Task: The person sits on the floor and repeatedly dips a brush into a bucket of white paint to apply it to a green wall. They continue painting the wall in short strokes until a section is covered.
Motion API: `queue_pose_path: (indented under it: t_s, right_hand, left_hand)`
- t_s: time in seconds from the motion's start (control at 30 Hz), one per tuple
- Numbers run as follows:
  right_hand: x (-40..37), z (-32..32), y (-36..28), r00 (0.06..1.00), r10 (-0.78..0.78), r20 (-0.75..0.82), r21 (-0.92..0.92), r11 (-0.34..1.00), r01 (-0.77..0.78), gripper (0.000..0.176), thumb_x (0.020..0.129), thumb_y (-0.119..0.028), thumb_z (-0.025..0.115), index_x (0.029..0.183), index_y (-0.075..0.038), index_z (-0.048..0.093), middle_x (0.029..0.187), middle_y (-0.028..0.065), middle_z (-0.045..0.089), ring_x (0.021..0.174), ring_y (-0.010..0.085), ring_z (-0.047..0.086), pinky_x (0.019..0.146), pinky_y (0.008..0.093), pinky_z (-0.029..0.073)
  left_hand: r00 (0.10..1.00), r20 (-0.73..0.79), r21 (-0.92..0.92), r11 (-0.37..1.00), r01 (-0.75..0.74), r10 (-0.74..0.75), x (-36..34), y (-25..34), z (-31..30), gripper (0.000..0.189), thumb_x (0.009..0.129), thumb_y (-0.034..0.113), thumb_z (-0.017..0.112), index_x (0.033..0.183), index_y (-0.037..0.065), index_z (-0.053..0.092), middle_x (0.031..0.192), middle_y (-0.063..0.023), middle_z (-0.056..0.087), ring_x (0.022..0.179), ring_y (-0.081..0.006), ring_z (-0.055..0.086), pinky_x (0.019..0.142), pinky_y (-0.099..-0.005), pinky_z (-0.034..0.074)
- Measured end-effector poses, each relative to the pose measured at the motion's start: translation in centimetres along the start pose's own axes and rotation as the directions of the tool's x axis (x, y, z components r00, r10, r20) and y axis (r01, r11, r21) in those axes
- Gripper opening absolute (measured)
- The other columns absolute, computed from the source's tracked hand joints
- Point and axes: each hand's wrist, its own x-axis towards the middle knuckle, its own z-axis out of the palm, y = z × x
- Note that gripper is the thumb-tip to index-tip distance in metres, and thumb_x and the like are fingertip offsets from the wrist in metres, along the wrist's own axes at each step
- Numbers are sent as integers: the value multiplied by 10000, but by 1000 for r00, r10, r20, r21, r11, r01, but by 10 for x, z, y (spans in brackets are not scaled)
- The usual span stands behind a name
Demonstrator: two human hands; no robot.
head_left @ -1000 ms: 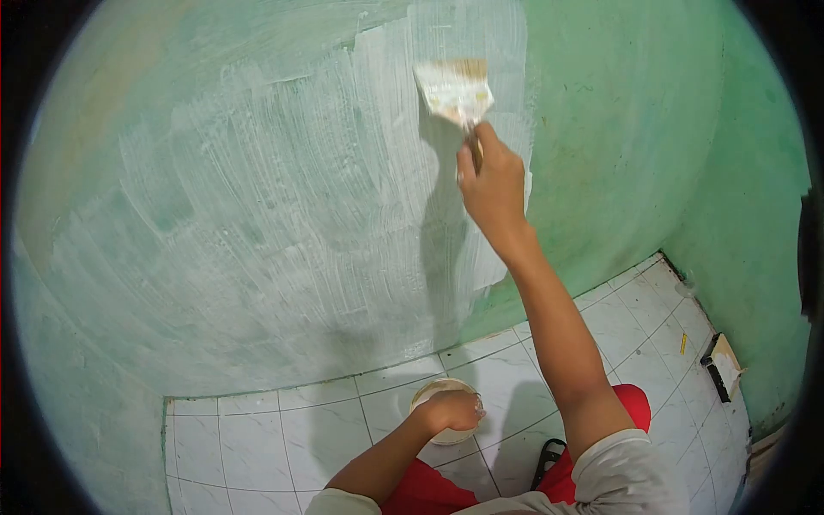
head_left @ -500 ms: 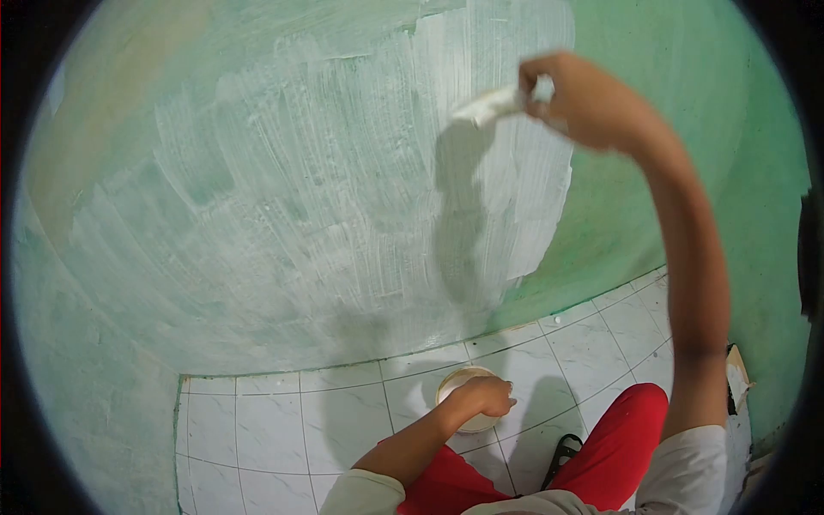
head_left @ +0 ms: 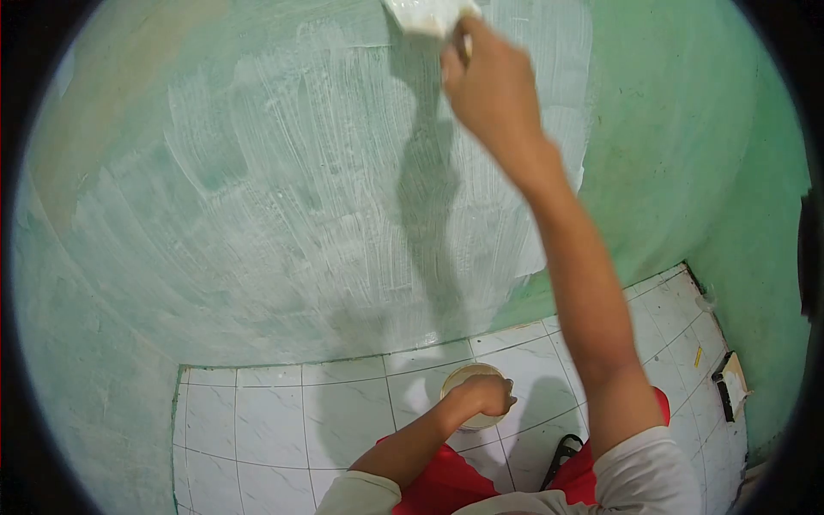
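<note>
My right hand (head_left: 498,86) is closed around the handle of a wide paintbrush (head_left: 422,15), raised to the top of the view. White paint coats the bristles, which overlap the green wall (head_left: 661,163) where it carries streaky white paint (head_left: 343,206). Low in front of my body, my left hand (head_left: 487,396) grips the near right rim of a round paint bucket (head_left: 464,372). Part of the bucket's opening is hidden by that hand and wrist. A shadow of the brush and arm falls down the painted area.
White floor tiles (head_left: 257,421) meet the wall at its foot. At the right lies a flat, dark-edged tool or board (head_left: 730,386), with a small yellow stick (head_left: 698,356) near it. A dark sandal (head_left: 562,459) shows beside my red-trousered leg.
My right hand has moved up and to the left along the wall with the paintbrush. My left hand stays on the bucket rim.
</note>
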Motion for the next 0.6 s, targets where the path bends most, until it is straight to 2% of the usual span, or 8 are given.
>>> queue_pose_path:
  t_s: [0.07, 0.17, 0.23, 0.33, 0.43, 0.47, 0.53, 0.6]
  right_hand:
    - [-45, 6, -2, 980, 174, 100, 10, 984, -176, 163, 879, -121, 652, 970, -13, 572, 719, 223, 638, 681, 407, 655, 610, 494, 516]
    - [-102, 7, -2, 976, 193, 99, -1, 981, -194, 171, 878, -85, 653, 1006, -20, 561, 734, 212, 637, 670, 407, 645, 602, 500, 512]
    - [-127, -2, -6, 942, 283, 179, -29, 959, -282, 159, 877, -64, 648, 1007, -23, 567, 739, 207, 629, 669, 403, 639, 605, 497, 510]
    - [-145, -20, -8, 860, 391, 327, -92, 919, -383, 185, 871, -60, 650, 1035, -14, 578, 776, 217, 652, 713, 411, 656, 635, 490, 523]
    - [-121, -56, -23, 808, 441, 391, -68, 889, -452, 198, 856, -54, 652, 1039, 7, 603, 859, 229, 686, 759, 420, 674, 661, 479, 534]
    - [-110, -67, -23, 809, 440, 390, -70, 890, -451, 198, 856, -54, 652, 1039, 7, 603, 859, 229, 686, 759, 420, 674, 661, 479, 534]
    - [-75, -82, -14, 845, 256, 469, -123, 967, -225, 185, 874, -71, 662, 1049, -22, 628, 892, 247, 684, 813, 441, 674, 692, 430, 523]
    - [-19, -81, 3, 687, 287, 668, -253, 955, -152, 224, 877, -121, 666, 1076, -20, 641, 909, 237, 697, 858, 449, 672, 744, 457, 528]
  left_hand:
    - [1000, 29, 9, 1000, 8, -9, -7, 6, -8, 453, 975, 365, 507, 1180, -10, 658, 1129, -248, 690, 1052, -415, 662, 901, -495, 522]
    - [999, 45, 12, 1000, 28, -28, -10, 6, -9, 443, 977, 351, 505, 1176, -10, 666, 1129, -241, 694, 1051, -412, 665, 903, -495, 524]
    - [999, 39, -1, 999, 33, -33, -11, 6, -6, 440, 978, 345, 504, 1177, -11, 668, 1133, -237, 695, 1056, -409, 665, 907, -493, 524]
    - [999, 32, -54, 998, 44, -42, -9, 5, -3, 401, 882, 293, 563, 1086, -13, 724, 1088, -261, 696, 1018, -415, 672, 914, -471, 519]
    - [997, 73, -5, 999, 31, -31, -7, 4, 1, 449, 980, 354, 504, 1184, -11, 665, 1177, -230, 683, 1087, -407, 657, 931, -499, 518]
    - [999, 43, -20, 999, 29, -28, -8, 3, 2, 450, 981, 358, 503, 1184, -10, 663, 1179, -233, 681, 1090, -410, 655, 935, -500, 517]
    - [1000, 9, -34, 999, 27, -26, -7, 3, 2, 451, 982, 362, 502, 1183, -9, 662, 1181, -237, 679, 1094, -412, 653, 938, -502, 515]
    - [998, 53, -27, 999, 32, -31, -5, 4, 1, 454, 982, 367, 504, 1195, -7, 652, 1185, -240, 677, 1102, -412, 649, 944, -499, 513]
